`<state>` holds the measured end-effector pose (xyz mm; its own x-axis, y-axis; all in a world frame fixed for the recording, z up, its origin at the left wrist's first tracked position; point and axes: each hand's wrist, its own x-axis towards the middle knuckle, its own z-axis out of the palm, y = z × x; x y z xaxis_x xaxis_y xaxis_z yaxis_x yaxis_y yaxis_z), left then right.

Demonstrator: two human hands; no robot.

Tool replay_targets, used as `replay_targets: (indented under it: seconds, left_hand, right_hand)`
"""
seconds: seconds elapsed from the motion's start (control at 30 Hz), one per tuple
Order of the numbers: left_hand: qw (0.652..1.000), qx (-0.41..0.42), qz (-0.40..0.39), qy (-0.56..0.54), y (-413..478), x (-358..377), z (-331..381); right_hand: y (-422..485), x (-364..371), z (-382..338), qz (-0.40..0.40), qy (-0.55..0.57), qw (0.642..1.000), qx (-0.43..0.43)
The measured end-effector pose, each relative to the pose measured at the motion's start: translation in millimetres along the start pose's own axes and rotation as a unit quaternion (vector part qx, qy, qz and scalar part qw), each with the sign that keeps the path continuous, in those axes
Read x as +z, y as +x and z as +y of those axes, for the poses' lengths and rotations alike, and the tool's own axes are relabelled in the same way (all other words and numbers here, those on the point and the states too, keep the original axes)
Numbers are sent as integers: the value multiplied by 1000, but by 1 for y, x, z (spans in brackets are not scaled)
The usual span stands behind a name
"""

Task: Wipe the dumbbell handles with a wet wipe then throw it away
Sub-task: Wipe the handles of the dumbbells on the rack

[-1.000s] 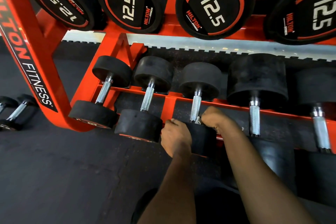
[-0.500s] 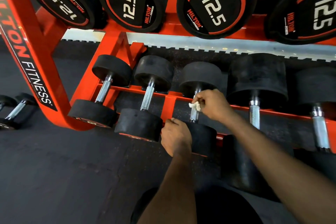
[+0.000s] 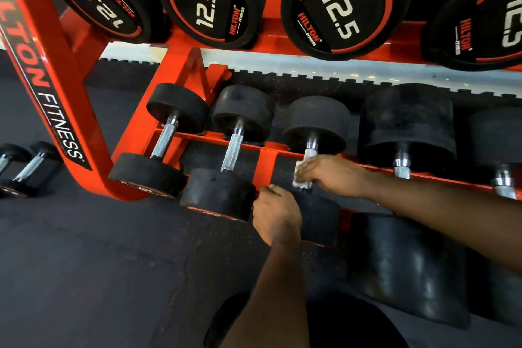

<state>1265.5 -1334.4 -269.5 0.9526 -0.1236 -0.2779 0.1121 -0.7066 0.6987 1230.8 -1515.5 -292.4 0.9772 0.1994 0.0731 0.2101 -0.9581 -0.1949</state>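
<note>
- Rack (image 3: 56,93) of orange steel fills the far part of the view; its left post carries the word "FITNESS" in white letters.
- On the upper shelf lie big black dumbbells (image 3: 336,3), and their round ends marked 12.5 face the camera.
- On the lower shelf five dumbbells lie side by side, each with one head far and one head near. The two at the right are much thicker than the three at the left.
- The third dumbbell (image 3: 316,121) from the left is the one under the hands. Its metal handle (image 3: 310,150) shows only at the far end; the rest is covered.
- The right hand (image 3: 330,175) comes in from the right. Its fingers are curled round this handle, with the wet wipe (image 3: 297,176) held between the fingers and the metal. A small white part of the wipe shows at the left side of the hand.
- The left hand (image 3: 275,215) is at the near head of the same dumbbell, on its left edge. The fingers are bent over the top of the head and grip it, with the back of the hand toward the camera.
- The two hands are near each other but do not touch.
- The first dumbbell (image 3: 163,141) and the second dumbbell (image 3: 232,154) lie just to the left, with bare, shiny handles.
- On the dark rubber floor (image 3: 99,263), left of the rack, two small dumbbells (image 3: 25,167) lie close together.
</note>
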Motion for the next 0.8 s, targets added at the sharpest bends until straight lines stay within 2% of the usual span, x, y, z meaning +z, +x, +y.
replay_targets:
  seconds: [0.03, 0.07, 0.17, 0.2, 0.3, 0.33, 0.47, 0.53, 0.6, 0.63, 0.73, 0.8]
  left_hand:
    - [1000, -1, 0, 1, 0, 0, 0]
    - [1000, -1, 0, 1, 1, 0, 0]
    - [1000, 1, -3, 1, 0, 0, -1]
    - [1000, 1, -3, 1, 0, 0, -1]
    - [1000, 3, -3, 5, 1, 0, -1]
    - [1000, 3, -3, 5, 1, 0, -1]
    - [1000, 3, -4, -4, -1, 0, -1]
    - [1000, 1, -4, -5, -1, 0, 0]
    - [1000, -6, -3, -2, -1, -1, 0]
    - [1000, -8, -3, -1, 0, -1, 1]
    - [1000, -8, -4, 3, 0, -1, 2]
    - [1000, -5, -8, 4, -1, -2, 2]
  right_hand:
    - [-1, -3, -2, -27, 5, 1000, -9]
    - [-1, -9, 1, -20, 6, 1000, 6]
    - [0, -15, 16, 105, 4, 989, 109]
    - [1, -13, 13, 99, -5, 989, 111]
    - [-1, -3, -10, -55, 7, 998, 21]
    - [0, -7, -11, -76, -3, 997, 14]
    - [10, -16, 12, 17, -69, 984, 163]
    - [21, -13, -4, -51, -142, 976, 158]
    - [24, -9, -16, -110, -133, 979, 110]
    - [23, -14, -16, -107, -131, 979, 110]
    - [20, -18, 3, -19, -129, 977, 169]
    - [19, -9, 1, -23, -163, 975, 150]
